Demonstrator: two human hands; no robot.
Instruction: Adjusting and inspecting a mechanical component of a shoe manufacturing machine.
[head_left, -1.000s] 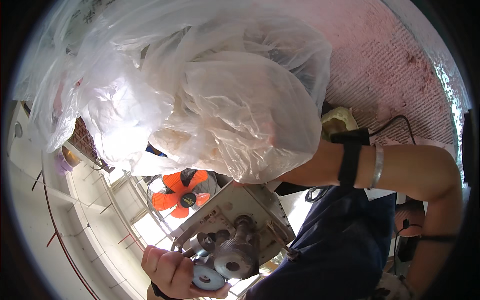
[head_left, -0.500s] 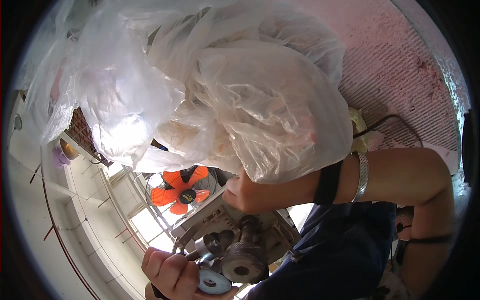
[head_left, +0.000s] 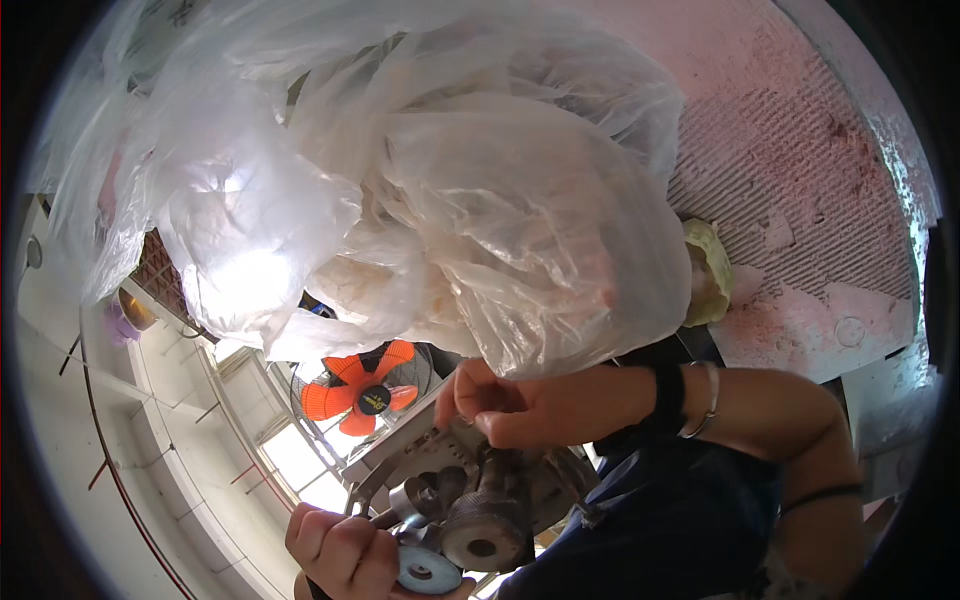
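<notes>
Fingers (head_left: 470,385) on grey metal machine (head_left: 480,500)

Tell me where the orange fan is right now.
In the head view, the orange fan sits left of centre, just below the big clear plastic bag and just left of the right hand, above the grey metal machine.
</notes>
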